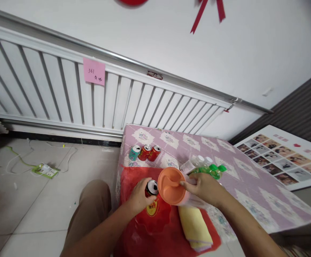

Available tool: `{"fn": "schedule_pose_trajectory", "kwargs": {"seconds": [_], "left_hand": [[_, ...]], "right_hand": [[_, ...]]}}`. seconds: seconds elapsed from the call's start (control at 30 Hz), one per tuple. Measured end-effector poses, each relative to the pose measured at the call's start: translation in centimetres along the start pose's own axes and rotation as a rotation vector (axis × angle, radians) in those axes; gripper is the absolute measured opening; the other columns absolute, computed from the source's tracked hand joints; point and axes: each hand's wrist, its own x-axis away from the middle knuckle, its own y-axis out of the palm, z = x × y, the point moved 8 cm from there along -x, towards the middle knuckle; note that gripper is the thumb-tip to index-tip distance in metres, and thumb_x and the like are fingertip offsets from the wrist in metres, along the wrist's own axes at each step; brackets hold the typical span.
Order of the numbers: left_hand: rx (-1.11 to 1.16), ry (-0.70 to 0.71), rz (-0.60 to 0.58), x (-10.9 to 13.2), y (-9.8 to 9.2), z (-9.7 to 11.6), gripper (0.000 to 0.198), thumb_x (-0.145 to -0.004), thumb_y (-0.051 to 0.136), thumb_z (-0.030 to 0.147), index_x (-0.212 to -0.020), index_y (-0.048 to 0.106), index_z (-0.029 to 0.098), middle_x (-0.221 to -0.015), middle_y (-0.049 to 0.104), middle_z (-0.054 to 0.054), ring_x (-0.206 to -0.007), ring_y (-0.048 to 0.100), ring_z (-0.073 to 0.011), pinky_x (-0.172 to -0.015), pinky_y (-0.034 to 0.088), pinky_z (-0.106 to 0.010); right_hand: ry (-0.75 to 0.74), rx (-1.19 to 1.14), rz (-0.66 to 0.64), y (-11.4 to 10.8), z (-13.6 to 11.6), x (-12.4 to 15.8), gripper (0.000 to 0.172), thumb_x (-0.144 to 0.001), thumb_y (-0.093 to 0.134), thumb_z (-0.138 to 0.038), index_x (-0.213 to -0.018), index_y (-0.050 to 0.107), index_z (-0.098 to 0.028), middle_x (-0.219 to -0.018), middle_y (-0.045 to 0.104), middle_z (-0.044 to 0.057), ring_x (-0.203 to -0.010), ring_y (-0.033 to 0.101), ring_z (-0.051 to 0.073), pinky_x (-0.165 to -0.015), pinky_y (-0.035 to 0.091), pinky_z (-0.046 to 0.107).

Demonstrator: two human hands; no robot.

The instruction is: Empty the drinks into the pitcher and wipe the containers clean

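Observation:
My left hand (139, 198) is wrapped round a dark-topped can (152, 187) above a red scalloped tray (155, 219). Just to its right, my right hand (202, 185) grips a clear pitcher with an orange lid (171, 186), which is tilted toward the can. The pitcher's handle is hidden by the hand. Behind them stand a teal can (134, 152) and two red cans (145, 152). A folded yellow cloth (196, 227) lies on the red mat (136, 244) at the front.
Several bottles (211, 170), some with green caps, are behind my right hand on the floral tablecloth (195, 142). A photo board (286, 157) leans at the right. A white radiator (123, 96) runs along the wall. A power strip (45, 170) with cables lies on the left floor.

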Motion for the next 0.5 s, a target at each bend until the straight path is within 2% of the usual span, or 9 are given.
{"fn": "schedule_pose_trajectory", "kwargs": {"seconds": [0.5], "left_hand": [[-0.005, 0.002, -0.001, 0.03, 0.03, -0.22, 0.069, -0.062, 0.075, 0.011, -0.125, 0.051, 0.023, -0.126, 0.059, -0.009, -0.117, 0.055, -0.0276, -0.104, 0.041, -0.046]], "right_hand": [[0.01, 0.008, 0.009, -0.04, -0.15, 0.06, 0.046, -0.078, 0.053, -0.055, -0.052, 0.035, -0.022, -0.048, 0.037, -0.005, -0.049, 0.033, 0.011, -0.05, 0.022, 0.028]]}}
